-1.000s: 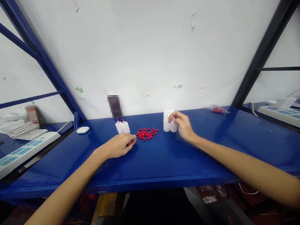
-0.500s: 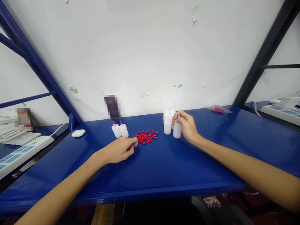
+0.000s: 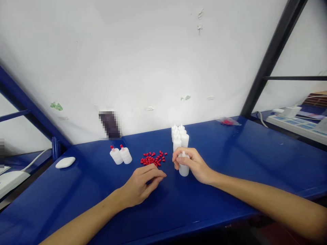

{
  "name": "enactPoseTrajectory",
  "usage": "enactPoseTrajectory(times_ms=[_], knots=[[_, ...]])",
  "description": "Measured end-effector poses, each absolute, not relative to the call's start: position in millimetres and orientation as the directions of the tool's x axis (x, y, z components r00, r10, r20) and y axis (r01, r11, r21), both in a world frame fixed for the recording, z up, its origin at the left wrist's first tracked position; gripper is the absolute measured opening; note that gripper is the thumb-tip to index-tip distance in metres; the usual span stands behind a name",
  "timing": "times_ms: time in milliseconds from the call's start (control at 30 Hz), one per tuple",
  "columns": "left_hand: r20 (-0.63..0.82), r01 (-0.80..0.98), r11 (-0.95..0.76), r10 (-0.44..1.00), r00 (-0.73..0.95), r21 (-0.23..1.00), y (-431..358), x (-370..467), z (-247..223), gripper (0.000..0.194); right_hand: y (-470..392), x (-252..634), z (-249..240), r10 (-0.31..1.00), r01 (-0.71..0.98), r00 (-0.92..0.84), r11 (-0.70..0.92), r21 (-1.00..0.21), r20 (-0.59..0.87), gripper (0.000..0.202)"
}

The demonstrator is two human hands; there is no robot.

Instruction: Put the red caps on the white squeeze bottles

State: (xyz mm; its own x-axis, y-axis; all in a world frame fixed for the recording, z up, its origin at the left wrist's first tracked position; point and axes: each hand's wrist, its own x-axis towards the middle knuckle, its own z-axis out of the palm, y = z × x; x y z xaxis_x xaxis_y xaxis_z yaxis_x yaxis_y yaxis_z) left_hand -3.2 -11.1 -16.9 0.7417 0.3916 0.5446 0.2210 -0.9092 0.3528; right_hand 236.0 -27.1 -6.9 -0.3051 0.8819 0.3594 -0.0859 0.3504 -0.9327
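Note:
My right hand (image 3: 195,165) is closed around a small white squeeze bottle (image 3: 184,170), upright with its pointed nozzle showing between thumb and fingers. Just behind it, several more white bottles (image 3: 184,139) with bare nozzles stand in a tight group. My left hand (image 3: 143,185) is in a pinch, thumb and fingertips together; whatever they hold is hidden. Beyond that hand lies a loose pile of small red caps (image 3: 159,159). Left of the pile, two white bottles (image 3: 126,156) with red-capped tips stand side by side.
On the blue table (image 3: 102,200), a white rounded object (image 3: 65,162) lies at the left. A blurred dark object (image 3: 110,125) leans on the wall. A clear bag with red pieces (image 3: 227,121) lies at the back right. Power strips (image 3: 293,126) sit beyond the uprights.
My right hand has drawn the bottle away from the group, nearer to me. My left hand has left the edge of the cap pile and moved right, toward the bottle. The camera view has shifted.

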Motion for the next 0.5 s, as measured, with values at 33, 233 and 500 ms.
enactPoseTrajectory(times_ms=[33, 233, 500], knots=[[0.557, 0.202, -0.908, 0.388, 0.734, 0.367, -13, -1, -18, 0.02, -29, 235, -6, 0.886, -0.098, -0.321, 0.322, -0.942, 0.336, 0.015], [0.666, 0.134, -0.906, 0.388, 0.637, 0.401, -14, 5, -25, 0.02, -38, 230, -9, 0.872, -0.15, -0.386, 0.261, -0.954, 0.3, 0.011], [0.596, 0.136, -0.975, 0.214, 0.774, 0.173, -16, -3, -19, 0.024, -42, 229, -16, 0.847, -0.053, -0.335, 0.422, -0.905, 0.414, 0.02]])
